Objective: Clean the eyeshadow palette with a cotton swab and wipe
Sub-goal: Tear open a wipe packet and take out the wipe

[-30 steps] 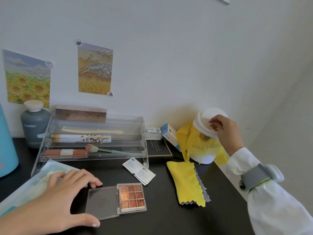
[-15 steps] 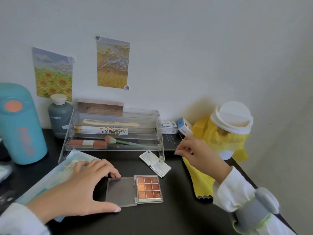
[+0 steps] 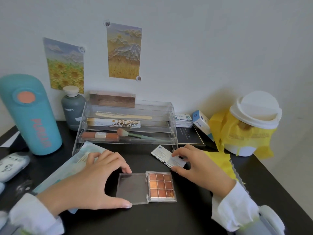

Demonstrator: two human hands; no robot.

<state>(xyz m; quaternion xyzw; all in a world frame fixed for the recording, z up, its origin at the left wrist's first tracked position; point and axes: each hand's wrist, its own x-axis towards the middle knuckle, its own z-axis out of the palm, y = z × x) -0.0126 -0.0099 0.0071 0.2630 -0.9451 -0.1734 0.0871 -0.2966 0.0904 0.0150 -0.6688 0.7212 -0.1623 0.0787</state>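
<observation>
Palette (image 3: 160, 186) lies open, centre-near on black table (image 3: 169, 217): pans on right, clear lid (image 3: 132, 189) flat to left. L hand (image 3: 91, 180) spans lid & grips it, thumb on near edge, fingers on far edge. R hand (image 3: 201, 167), just far-right of palette, pinches wipe sachet (image 3: 160, 152) betw thumb & fingers; yellow cloth (image 3: 221, 160) to its right

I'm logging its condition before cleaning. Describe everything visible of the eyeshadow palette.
The eyeshadow palette lies open and flat on the black table. Its right half holds nine square pans, three by three, in brown, orange and copper tones, in a clear plastic-looking case. The clear lid lies flat to the left. The left hand holds the lid, fingers on its far edge, thumb at its near edge. The right hand, pinching a wipe sachet, has its thumb near the far right corner; contact unclear.
</observation>
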